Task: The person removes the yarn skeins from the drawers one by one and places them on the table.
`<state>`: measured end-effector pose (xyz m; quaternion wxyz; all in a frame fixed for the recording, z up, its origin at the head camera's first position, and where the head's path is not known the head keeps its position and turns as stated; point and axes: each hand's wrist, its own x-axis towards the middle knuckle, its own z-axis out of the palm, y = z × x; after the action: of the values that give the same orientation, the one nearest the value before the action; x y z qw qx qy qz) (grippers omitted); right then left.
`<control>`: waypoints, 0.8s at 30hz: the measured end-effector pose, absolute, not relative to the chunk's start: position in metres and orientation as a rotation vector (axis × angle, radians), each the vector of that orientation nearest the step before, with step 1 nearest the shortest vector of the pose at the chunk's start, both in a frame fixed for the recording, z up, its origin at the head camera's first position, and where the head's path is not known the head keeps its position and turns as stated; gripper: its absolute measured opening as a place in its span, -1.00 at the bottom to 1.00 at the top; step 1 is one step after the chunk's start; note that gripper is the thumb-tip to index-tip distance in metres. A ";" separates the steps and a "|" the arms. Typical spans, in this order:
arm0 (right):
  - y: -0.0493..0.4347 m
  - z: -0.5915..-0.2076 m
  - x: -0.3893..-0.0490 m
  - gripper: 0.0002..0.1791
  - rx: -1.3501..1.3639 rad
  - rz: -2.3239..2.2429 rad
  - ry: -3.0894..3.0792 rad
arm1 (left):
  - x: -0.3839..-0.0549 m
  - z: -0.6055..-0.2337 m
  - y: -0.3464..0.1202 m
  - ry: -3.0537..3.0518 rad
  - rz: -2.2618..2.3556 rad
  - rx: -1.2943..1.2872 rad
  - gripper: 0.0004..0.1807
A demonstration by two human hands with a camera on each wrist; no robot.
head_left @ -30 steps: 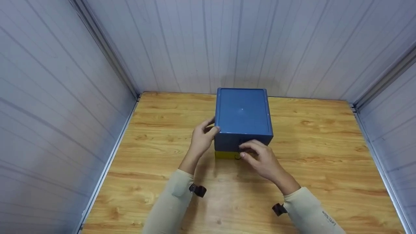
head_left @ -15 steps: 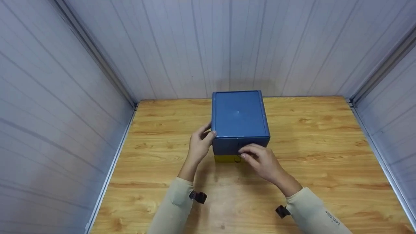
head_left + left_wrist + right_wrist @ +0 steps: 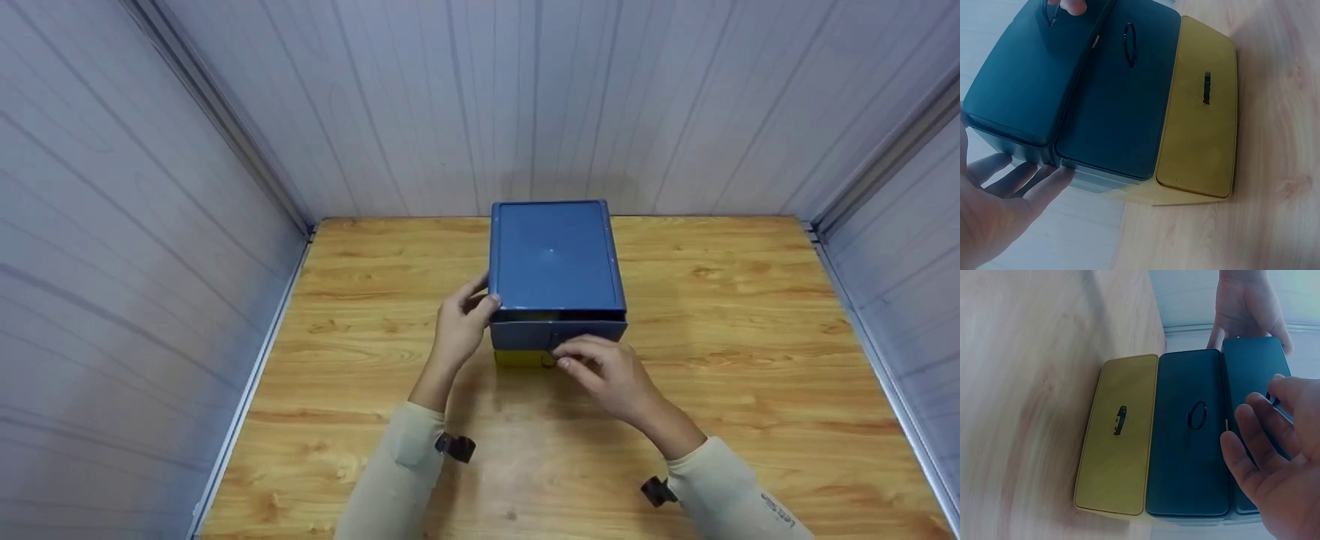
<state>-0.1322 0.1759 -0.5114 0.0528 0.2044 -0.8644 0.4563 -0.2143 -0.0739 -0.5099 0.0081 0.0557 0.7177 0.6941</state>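
Note:
A small cabinet (image 3: 555, 255) with a blue top stands near the back of the table, with three drawers stacked in it. The top blue drawer (image 3: 521, 335) sticks out slightly, leaving a dark gap above its front. Below it, the middle blue drawer (image 3: 1185, 461) and the yellow bottom drawer (image 3: 1202, 135) are closed. My right hand (image 3: 611, 375) pinches the top drawer's dark ring handle (image 3: 1050, 11) between thumb and finger. My left hand (image 3: 459, 330) rests against the cabinet's left side, fingers fairly straight, thumb at the front corner. What lies inside the drawer is hidden.
Wood-patterned table (image 3: 360, 405) surrounds the cabinet. Pale panel walls (image 3: 420, 112) rise behind it and on both sides. The middle drawer has a ring handle (image 3: 1130, 45), and the yellow one a black handle (image 3: 1120, 420). Small dark devices (image 3: 456, 448) sit at both wrists.
The top drawer has come out a little toward me, with my right hand on its handle. My left hand has stayed on the cabinet's side. The head view has shifted slightly.

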 end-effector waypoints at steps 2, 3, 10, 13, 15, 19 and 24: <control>0.176 -0.512 -0.131 -0.84 0.627 1.389 -2.627 | -0.214 -0.510 -0.075 2.240 2.162 0.174 -0.45; 0.177 -0.512 -0.130 -0.84 0.629 1.391 -2.627 | -0.214 -0.510 -0.075 2.236 2.162 0.173 -0.45; 0.178 -0.512 -0.123 -0.85 0.638 1.380 -2.613 | -0.214 -0.510 -0.074 2.236 2.162 0.153 -0.45; 0.179 -0.512 -0.120 -0.86 0.648 1.373 -2.598 | -0.215 -0.510 -0.073 2.206 2.195 0.144 -0.46; 0.179 -0.512 -0.119 -0.86 0.667 1.372 -2.587 | -0.216 -0.510 -0.073 2.202 2.206 0.144 -0.46; 0.181 -0.512 -0.115 -0.85 0.704 1.372 -2.567 | -0.216 -0.511 -0.073 2.215 2.199 0.152 -0.45; 0.183 -0.513 -0.110 -0.84 0.739 1.389 -2.562 | -0.214 -0.511 -0.073 2.219 2.196 0.157 -0.44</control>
<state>-0.1100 0.1829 -0.5129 0.0675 0.2453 -0.8503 0.4608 -0.2144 -0.0727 -0.5108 0.0079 0.0503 0.7099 0.7025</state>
